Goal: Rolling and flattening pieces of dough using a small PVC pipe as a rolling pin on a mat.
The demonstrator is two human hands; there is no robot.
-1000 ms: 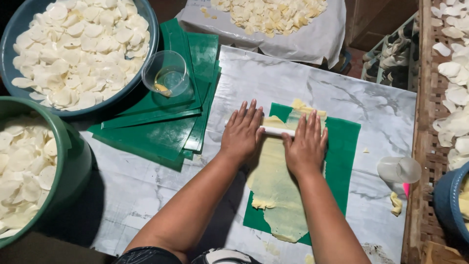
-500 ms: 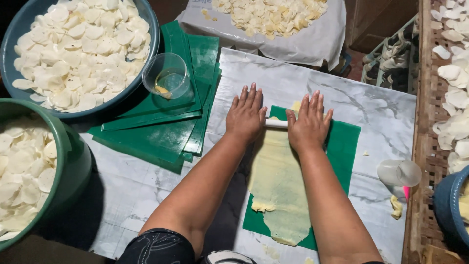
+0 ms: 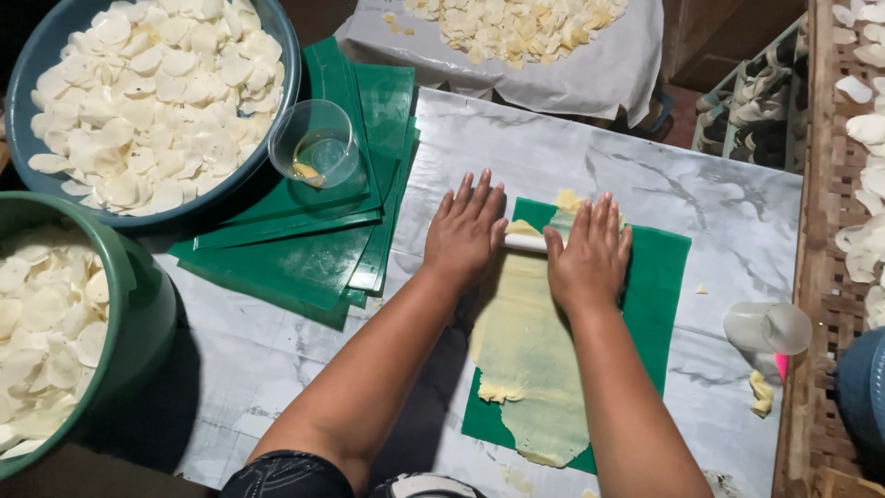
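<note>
Pale yellow dough sheet (image 3: 527, 355) lies stretched on a green mat (image 3: 659, 295) on the marble table (image 3: 590, 152). We press both palms on a thin white rolling pin (image 3: 525, 243) near the sheet's far end; left hand (image 3: 466, 231) & right hand (image 3: 590, 254) lie flat, fingers straight and spread, gripping nothing. Vs 0.5 s ago, hands & pin sit about where they were; vs 1 s ago they're farther up the dough. Left: stack of green mats (image 3: 304, 240) w/ a clear cup (image 3: 315, 143), 2 bowls of white slices (image 3: 152, 101) (image 3: 46, 323). Right: tipped plastic cup (image 3: 765, 327), dough scrap (image 3: 761, 394). Nothing blocks the pin.
</note>
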